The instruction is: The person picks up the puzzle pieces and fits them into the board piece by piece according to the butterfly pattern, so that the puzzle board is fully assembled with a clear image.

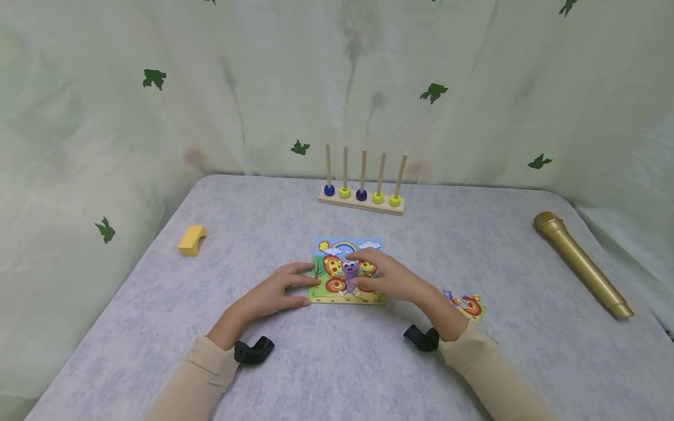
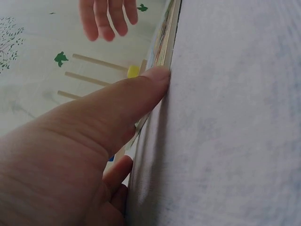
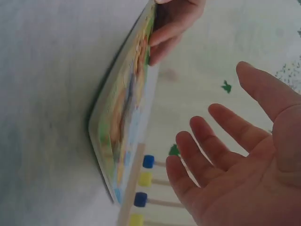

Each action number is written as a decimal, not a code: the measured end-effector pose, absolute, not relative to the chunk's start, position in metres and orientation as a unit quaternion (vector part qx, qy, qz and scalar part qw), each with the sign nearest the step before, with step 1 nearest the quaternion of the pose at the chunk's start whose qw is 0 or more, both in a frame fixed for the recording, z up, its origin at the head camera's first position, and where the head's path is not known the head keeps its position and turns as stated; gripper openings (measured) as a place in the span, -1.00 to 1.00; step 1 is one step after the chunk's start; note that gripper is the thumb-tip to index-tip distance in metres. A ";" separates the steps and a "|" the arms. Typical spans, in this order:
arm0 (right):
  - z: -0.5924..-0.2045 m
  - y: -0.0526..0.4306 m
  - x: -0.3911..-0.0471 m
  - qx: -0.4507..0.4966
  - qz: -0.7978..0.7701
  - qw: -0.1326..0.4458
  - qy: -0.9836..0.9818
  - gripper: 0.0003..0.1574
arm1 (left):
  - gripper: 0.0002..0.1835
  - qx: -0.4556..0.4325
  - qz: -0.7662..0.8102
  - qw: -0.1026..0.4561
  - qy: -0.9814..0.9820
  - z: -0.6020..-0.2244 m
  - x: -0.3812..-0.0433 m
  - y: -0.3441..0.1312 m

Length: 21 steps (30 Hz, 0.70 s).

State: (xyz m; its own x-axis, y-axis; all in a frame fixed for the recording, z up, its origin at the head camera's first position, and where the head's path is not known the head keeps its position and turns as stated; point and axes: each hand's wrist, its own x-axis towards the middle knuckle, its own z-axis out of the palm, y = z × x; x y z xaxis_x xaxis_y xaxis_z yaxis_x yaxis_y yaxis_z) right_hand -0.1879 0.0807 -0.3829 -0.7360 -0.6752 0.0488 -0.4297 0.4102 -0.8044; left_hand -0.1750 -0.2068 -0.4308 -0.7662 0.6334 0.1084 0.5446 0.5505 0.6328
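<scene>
A butterfly picture puzzle (image 1: 344, 297) lies flat on the table, its colourful face up. My left hand (image 1: 281, 287) rests at the puzzle's left edge. In the left wrist view its thumb (image 2: 146, 87) touches the side of the board, with the fingers partly hidden behind. Above the right part of the puzzle hovers my right hand (image 1: 387, 276), covering some of the picture. The right wrist view shows that hand's fingers (image 3: 207, 150) spread loosely, apart from the board and holding nothing. Beside the right forearm lie printed puzzle pieces (image 1: 472, 306), partly hidden by the arm.
A wooden peg stand (image 1: 360, 203) with blue and yellow beads stands behind the puzzle. A yellow arch block (image 1: 192, 240) sits at the left, and a gold microphone (image 1: 583, 266) lies near the table's right edge. A pale curtain (image 1: 274, 76) hangs behind the table (image 1: 326, 374).
</scene>
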 end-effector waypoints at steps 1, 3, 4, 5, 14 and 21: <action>-0.379 0.088 -0.186 -0.329 -0.432 0.133 0.829 -0.36 | -0.55 0.336 0.336 0.064 0.878 -0.431 -0.175 -0.207; -0.373 0.103 -0.181 -0.313 -0.436 0.116 0.836 -0.35 | -0.55 0.336 0.335 0.061 0.878 -0.431 -0.174 -0.207; -0.370 0.111 -0.179 -0.310 -0.433 0.103 0.840 -0.35 | -0.55 0.334 0.336 0.061 0.879 -0.431 -0.174 -0.207; -0.368 0.118 -0.177 -0.306 -0.430 0.090 0.845 -0.34 | -0.55 0.333 0.335 0.062 0.879 -0.431 -0.174 -0.207; -0.372 0.185 -0.157 -0.273 -0.399 0.011 0.875 -0.31 | -0.55 0.313 0.334 0.085 0.885 -0.430 -0.173 -0.206; -0.392 0.213 -0.147 -0.261 -0.408 0.026 0.874 -0.31 | -0.56 0.309 0.334 0.085 0.887 -0.428 -0.172 -0.206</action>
State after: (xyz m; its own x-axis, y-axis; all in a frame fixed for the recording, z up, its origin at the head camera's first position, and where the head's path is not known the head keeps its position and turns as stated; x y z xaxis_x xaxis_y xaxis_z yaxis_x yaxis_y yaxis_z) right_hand -0.1468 0.2128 -0.3924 -0.8625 -0.4777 0.1670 -0.4346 0.5304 -0.7279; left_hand -0.1723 -0.2062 -0.4283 -0.7948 0.6043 0.0557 0.4911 0.5865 0.6441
